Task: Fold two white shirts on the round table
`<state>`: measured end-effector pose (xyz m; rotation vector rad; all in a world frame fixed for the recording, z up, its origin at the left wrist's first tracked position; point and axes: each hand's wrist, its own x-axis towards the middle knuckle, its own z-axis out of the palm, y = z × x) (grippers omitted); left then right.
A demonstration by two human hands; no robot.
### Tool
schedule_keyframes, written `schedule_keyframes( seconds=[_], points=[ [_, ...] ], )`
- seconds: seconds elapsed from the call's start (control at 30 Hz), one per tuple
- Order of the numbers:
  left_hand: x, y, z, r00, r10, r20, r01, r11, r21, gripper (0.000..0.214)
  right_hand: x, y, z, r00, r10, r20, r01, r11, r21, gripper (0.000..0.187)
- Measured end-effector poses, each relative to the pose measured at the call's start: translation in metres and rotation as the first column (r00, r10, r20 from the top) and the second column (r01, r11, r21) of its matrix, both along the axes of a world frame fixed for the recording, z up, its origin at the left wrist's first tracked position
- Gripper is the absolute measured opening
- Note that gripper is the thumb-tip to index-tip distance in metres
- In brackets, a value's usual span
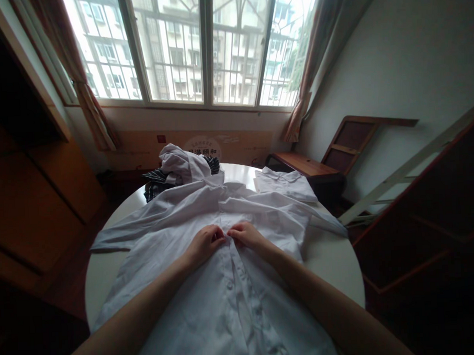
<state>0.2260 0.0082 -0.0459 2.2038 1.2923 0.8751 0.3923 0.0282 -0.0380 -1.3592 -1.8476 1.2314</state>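
A white long-sleeved shirt lies spread over the round white table, its collar toward the window and its sleeves out to both sides. My left hand pinches the front edge of the shirt around mid-chest. Close beside it, my right hand has its fingers closed on the facing front edge. Below my hands the two front edges lie apart in a narrow gap, with buttons showing along the strip. Whether a button is between my fingertips is hidden.
On the round table, a folded white shirt lies at the back right. A heap of crumpled clothes, white and black-striped, sits at the back left. Beyond stand a wooden chair and a long cardboard box under the window.
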Motion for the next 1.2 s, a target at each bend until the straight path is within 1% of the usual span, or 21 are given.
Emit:
schedule_keyframes(
  seconds=[0.17,0.3,0.4,0.53,0.67,0.73,0.93,1.2],
  points=[
    [-0.001,0.0,-0.001,1.0,-0.012,-0.018,0.012,1.0,0.023,0.009,-0.001,-0.001,-0.003,1.0,-0.011,0.008,0.01,0.998,0.065,0.014],
    [-0.001,0.0,-0.002,1.0,0.01,-0.002,-0.01,1.0,0.02,0.004,-0.002,0.0,-0.007,1.0,-0.023,0.008,0.022,0.997,0.076,0.012],
    [-0.001,0.001,-0.004,1.0,-0.018,0.015,0.018,1.0,0.022,0.012,-0.002,0.001,-0.009,1.0,-0.023,-0.012,0.024,0.997,0.068,0.012],
    [-0.002,0.002,-0.008,0.999,-0.041,0.012,0.04,0.998,0.055,0.017,-0.003,0.001,-0.008,0.999,-0.04,-0.008,0.041,0.999,0.031,0.011],
    [-0.003,0.003,-0.01,0.997,-0.078,0.017,0.077,0.994,0.08,0.012,-0.003,0.0,-0.005,0.999,-0.031,-0.012,0.031,0.999,-0.035,0.01],
    [-0.003,0.003,-0.01,0.996,-0.088,0.014,0.086,0.992,0.09,0.01,-0.002,0.0,-0.003,1.0,-0.017,-0.022,0.016,0.999,-0.047,0.011],
    [-0.003,0.001,-0.005,0.998,-0.064,-0.026,0.067,0.991,0.112,0.006,0.001,0.001,-0.002,0.999,0.022,-0.032,-0.024,0.998,-0.053,0.011],
    [-0.004,0.0,-0.005,0.998,-0.035,-0.049,0.041,0.99,0.137,0.006,-0.001,0.002,-0.006,1.0,0.006,0.027,-0.006,1.0,-0.004,0.012]
  ],
)
